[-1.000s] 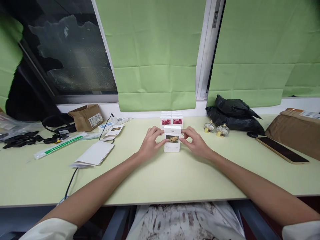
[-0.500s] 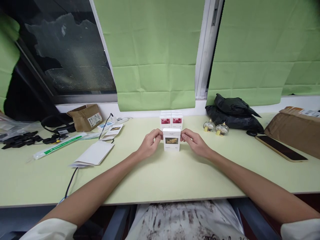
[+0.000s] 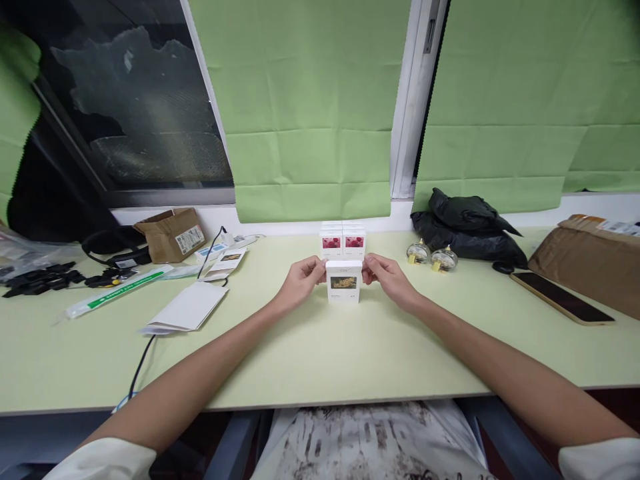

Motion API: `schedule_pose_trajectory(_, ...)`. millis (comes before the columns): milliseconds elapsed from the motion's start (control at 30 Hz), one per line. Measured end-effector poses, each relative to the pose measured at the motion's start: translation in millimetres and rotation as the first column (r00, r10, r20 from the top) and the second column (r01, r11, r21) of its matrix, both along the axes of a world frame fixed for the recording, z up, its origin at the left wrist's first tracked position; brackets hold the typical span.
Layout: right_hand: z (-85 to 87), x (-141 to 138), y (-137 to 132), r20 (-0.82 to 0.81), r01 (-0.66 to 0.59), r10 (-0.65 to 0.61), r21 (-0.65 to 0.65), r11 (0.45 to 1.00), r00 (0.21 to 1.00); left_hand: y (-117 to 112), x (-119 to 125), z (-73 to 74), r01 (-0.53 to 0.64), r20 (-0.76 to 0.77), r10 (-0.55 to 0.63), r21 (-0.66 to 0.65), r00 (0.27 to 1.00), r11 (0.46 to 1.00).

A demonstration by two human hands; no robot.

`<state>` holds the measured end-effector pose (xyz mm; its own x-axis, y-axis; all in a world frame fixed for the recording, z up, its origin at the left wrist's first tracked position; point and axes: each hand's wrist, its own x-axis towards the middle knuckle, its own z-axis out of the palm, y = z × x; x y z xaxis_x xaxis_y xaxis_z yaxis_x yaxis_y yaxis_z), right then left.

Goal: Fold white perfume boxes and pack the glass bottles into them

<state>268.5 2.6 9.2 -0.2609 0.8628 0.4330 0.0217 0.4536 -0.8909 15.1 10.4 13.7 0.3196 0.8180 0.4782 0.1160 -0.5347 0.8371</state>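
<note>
A small white box [image 3: 344, 291] with a yellowish-brown picture on its front stands upright on the pale green table [image 3: 380, 353]. My left hand [image 3: 301, 283] pinches its left edge near the top. On the opposite edge, my right hand [image 3: 389, 280] grips it with thumb and fingers, some of them hidden behind the box. Just beyond stand several white boxes with pink-red pictures, in two rows; the front left box [image 3: 331, 244] and front right box [image 3: 355, 244] face me.
To the left lie a folded white card [image 3: 187, 307], a green-and-white wrapper [image 3: 120, 291], a cable and an opened cardboard box [image 3: 173, 237]. Rightward are two ornate glass bottles [image 3: 444, 258], black plastic bags [image 3: 465, 230], a phone [image 3: 563, 297] and a large brown package [image 3: 590, 260].
The top of the box in my hands appears slightly lower, tilted a little. My fingers have shifted slightly at its edges. Everything else stays put.
</note>
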Motion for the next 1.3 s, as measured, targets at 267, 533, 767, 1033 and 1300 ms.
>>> schedule_pose_trajectory(267, -6.6, 4.2, 5.0, 0.091, -0.048, 0.043, 0.064, 0.997, 0.995, -1.9, -12.3, 2.8, -0.022, -0.180, 0.037, 0.083, 0.983, 0.996)
schedule_pose_trajectory(533, -5.3, 5.8, -4.6, 0.329, 0.012, -0.185, 0.463, 0.886, 0.926, -6.0, -10.4, 2.5, -0.026, -0.323, 0.157, 0.375, 0.933, 0.927)
schedule_pose_trajectory(767, -6.0, 2.7, -5.8, 0.321, 0.016, -0.173, 0.440, 0.898, 0.931, -7.3, -6.9, 1.0, -0.015, -0.309, 0.140, 0.375, 0.941, 0.927)
schedule_pose_trajectory(1033, -7.6, 1.9, -7.2, 0.311, 0.026, -0.175, 0.429, 0.903, 0.934, -10.7, 1.4, 0.0, -0.046, -0.249, 0.129, 0.314, 0.960, 0.948)
schedule_pose_trajectory(1300, -8.6, 0.6, -7.0, 0.330, 0.036, -0.207, 0.456, 0.889, 0.921, -10.1, 2.2, -1.6, -0.057, -0.242, 0.138, 0.314, 0.960, 0.948)
